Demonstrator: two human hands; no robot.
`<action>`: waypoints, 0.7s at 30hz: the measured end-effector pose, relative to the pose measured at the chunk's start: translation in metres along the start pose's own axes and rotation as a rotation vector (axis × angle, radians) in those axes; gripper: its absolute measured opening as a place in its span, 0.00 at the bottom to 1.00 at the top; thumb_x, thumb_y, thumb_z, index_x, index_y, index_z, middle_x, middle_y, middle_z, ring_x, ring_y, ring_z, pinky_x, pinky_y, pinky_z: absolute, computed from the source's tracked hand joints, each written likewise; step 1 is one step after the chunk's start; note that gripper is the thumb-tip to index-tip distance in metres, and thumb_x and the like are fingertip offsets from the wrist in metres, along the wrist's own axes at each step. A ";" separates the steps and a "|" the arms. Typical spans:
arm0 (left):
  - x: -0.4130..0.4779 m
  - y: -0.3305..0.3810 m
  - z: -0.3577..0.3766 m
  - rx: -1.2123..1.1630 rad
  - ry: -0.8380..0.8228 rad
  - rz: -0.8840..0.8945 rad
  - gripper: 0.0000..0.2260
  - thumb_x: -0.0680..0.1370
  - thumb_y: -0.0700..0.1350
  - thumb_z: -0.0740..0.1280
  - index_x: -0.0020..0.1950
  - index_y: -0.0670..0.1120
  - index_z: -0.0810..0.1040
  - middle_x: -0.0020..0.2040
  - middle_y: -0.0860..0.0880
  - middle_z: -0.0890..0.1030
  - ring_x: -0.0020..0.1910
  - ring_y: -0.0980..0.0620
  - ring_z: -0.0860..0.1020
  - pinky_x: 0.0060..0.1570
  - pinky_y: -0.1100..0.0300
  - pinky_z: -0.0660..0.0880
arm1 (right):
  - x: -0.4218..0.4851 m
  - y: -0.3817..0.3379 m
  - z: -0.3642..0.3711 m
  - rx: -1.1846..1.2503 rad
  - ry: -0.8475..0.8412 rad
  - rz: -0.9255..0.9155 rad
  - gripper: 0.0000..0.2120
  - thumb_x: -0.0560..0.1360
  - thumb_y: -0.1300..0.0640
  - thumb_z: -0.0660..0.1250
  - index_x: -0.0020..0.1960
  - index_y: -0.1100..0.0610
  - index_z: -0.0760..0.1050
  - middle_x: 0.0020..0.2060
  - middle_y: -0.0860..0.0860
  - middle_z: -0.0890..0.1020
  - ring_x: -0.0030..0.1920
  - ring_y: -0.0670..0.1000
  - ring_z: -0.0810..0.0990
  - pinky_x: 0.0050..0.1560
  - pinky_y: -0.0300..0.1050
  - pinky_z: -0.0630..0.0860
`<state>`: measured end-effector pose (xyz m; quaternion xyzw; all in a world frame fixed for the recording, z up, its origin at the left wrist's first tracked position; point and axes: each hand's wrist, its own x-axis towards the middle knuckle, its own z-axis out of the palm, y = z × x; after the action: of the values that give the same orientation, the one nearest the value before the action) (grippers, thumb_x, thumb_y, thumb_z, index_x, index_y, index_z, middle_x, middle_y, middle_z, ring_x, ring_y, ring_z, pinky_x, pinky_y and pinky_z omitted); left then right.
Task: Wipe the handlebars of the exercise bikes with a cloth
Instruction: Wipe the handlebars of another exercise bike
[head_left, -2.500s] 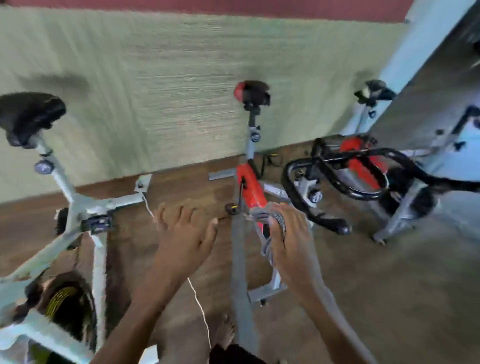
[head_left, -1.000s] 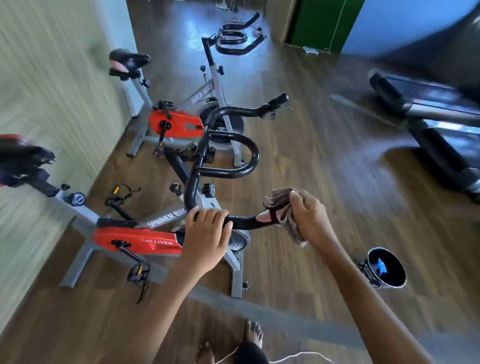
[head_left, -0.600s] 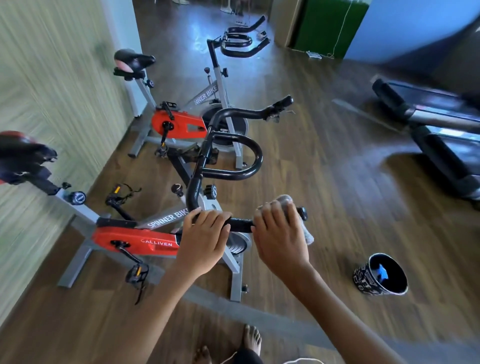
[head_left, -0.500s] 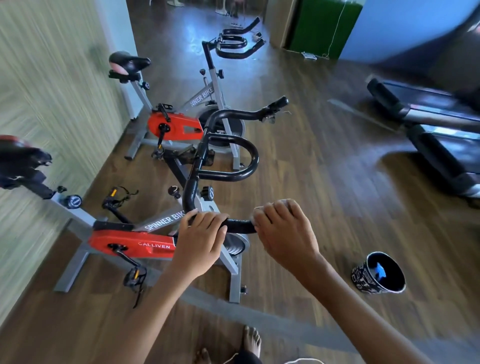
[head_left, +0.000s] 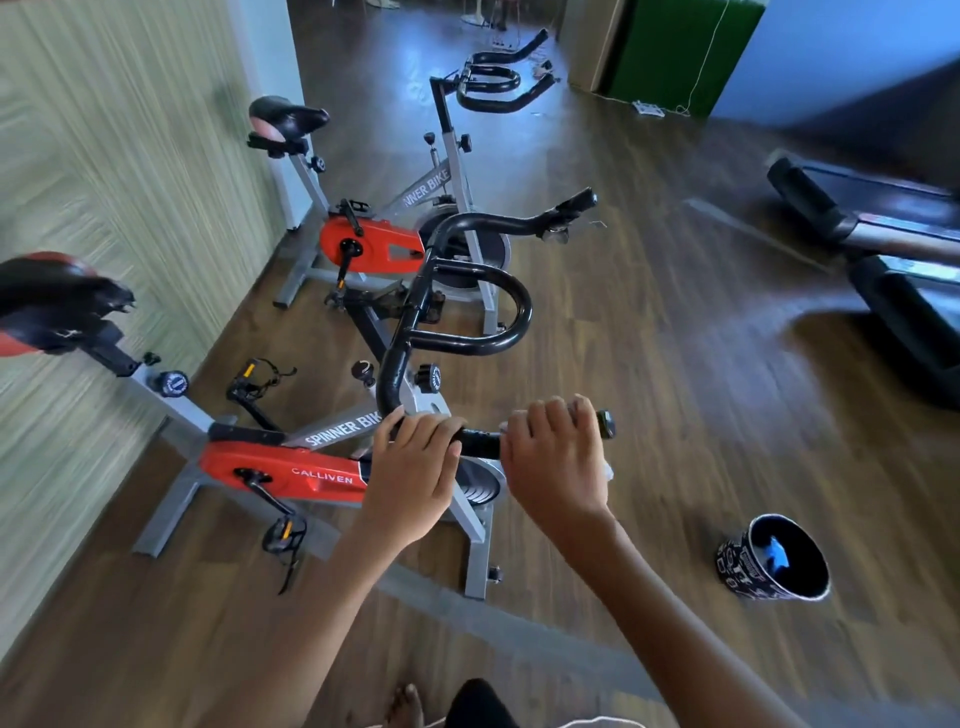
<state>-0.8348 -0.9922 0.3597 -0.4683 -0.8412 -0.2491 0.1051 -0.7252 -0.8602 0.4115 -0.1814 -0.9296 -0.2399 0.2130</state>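
At lower centre of the frame, nearest the camera, both hands are on the near horn of the first bike's handlebar. The left grip is closed bare round the horn just beside its bend, fingers curled over the top, and appears to be steadying it. The right grip is closed round the same horn towards its free end, with the cloth held between palm and bar. Only a pale sliver of cloth shows at the hand's right edge, so its full lie cannot be told. The end cap shows just past the right knuckles. The horn's long axis runs left to right across the frame, so a wiping stroke must follow that line. That means a short run rightward to the cap, or leftward over the bare black stretch between the hands, where the left grip bars the way. Beyond the bend the bar climbs up-frame to the centre loop and the far horn. In my judgement the right grip must pass the left to reach them. Farther off, at upper centre, the second bike carries its own bars, well apart from either hand.
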 end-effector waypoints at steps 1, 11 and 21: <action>-0.001 0.001 0.002 0.000 -0.012 -0.012 0.15 0.82 0.48 0.51 0.60 0.49 0.76 0.54 0.53 0.78 0.58 0.51 0.74 0.70 0.50 0.59 | -0.007 -0.007 0.006 0.003 0.009 -0.061 0.09 0.78 0.58 0.60 0.44 0.58 0.77 0.38 0.55 0.79 0.42 0.58 0.77 0.55 0.55 0.73; -0.002 0.009 0.002 0.008 0.002 -0.068 0.16 0.82 0.46 0.51 0.61 0.48 0.75 0.57 0.53 0.78 0.61 0.51 0.72 0.73 0.50 0.57 | -0.013 0.009 0.009 -0.028 0.063 -0.107 0.07 0.77 0.59 0.61 0.49 0.58 0.77 0.43 0.55 0.79 0.46 0.59 0.77 0.61 0.55 0.70; -0.003 0.008 0.011 -0.035 0.073 -0.058 0.15 0.82 0.46 0.49 0.61 0.49 0.73 0.57 0.54 0.76 0.61 0.51 0.73 0.73 0.50 0.56 | -0.020 0.001 0.008 0.053 0.121 -0.002 0.09 0.77 0.57 0.63 0.53 0.59 0.78 0.46 0.54 0.79 0.52 0.59 0.79 0.65 0.59 0.68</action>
<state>-0.8255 -0.9852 0.3517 -0.4360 -0.8457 -0.2834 0.1201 -0.7103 -0.8602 0.3957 -0.1599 -0.9213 -0.2257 0.2733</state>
